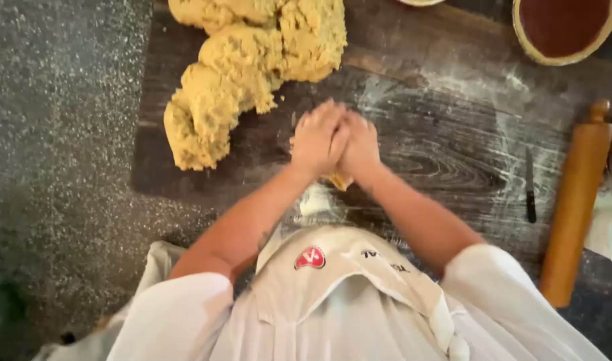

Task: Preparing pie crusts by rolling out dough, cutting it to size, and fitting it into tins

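— What's on the far left of the board?

— A big lumpy dough mass, tan and crumbly, sits on the far left part of the dark wooden board and curls toward the near edge. Left of the board is speckled stone counter.

— And the hands?

— The left hand and right hand are pressed together above the middle of the board, clasped around a small dough piece; only a bit peeks out under the palms. I'd judge this is the shaping step, a portion being rolled or squeezed between the palms.

— What would the next move call for?

— Probably even pressure from both palms, then a clear floured spot to set the piece down. That's a guess.

— Any room?

— The floured stretch right of the hands is open. Farther right a small black knife lies near the board's right side, and just beyond it a wooden rolling pin. A pie shell with dark red filling sits at the far right corner.
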